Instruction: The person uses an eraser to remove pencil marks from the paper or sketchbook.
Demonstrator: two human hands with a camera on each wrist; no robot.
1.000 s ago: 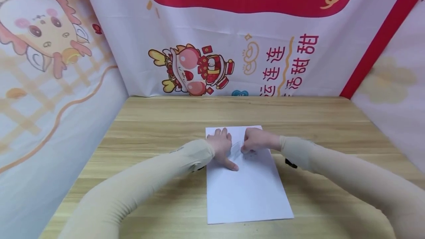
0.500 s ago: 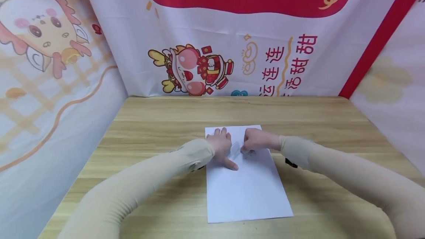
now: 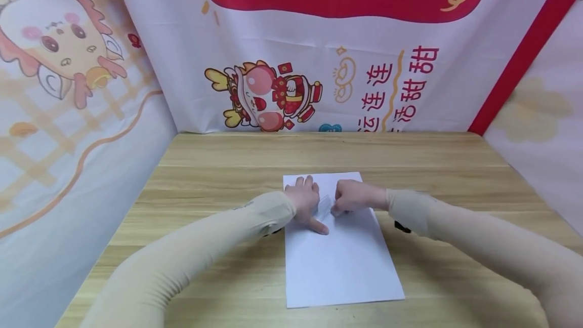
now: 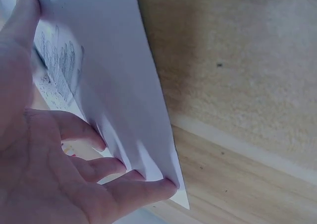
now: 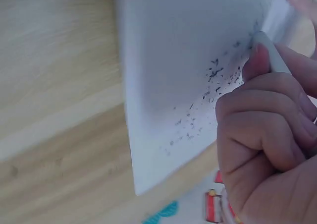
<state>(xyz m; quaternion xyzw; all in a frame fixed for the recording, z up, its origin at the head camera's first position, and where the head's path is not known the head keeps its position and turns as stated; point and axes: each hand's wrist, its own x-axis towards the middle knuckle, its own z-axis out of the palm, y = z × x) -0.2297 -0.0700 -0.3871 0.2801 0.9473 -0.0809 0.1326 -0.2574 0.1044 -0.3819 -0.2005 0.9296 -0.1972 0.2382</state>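
Note:
A white sheet of paper [image 3: 343, 267] lies on the wooden table. My left hand [image 3: 306, 204] rests on its upper left part, thumb and fingers spread apart with fingertips on the paper. Grey pencil shading [image 4: 62, 60] shows beside the left thumb in the left wrist view. Just right of that shading is my right hand [image 3: 352, 197], fingers curled. In the right wrist view it grips a whitish eraser [image 5: 272, 53] between thumb and fingers, its tip at the paper. Dark eraser crumbs [image 5: 215, 75] are scattered on the sheet near the thumb.
The wooden table [image 3: 218, 156] extends around the sheet on all sides. Behind it hangs a printed cloth [image 3: 182, 65] with a cartoon figure and red lettering. Another patterned cloth [image 3: 114, 166] borders the left side. A few dark specks [image 4: 219, 65] lie on the tabletop.
My right hand has shifted slightly toward me over the paper, with the eraser still in its grip. My left hand stays in place on the sheet.

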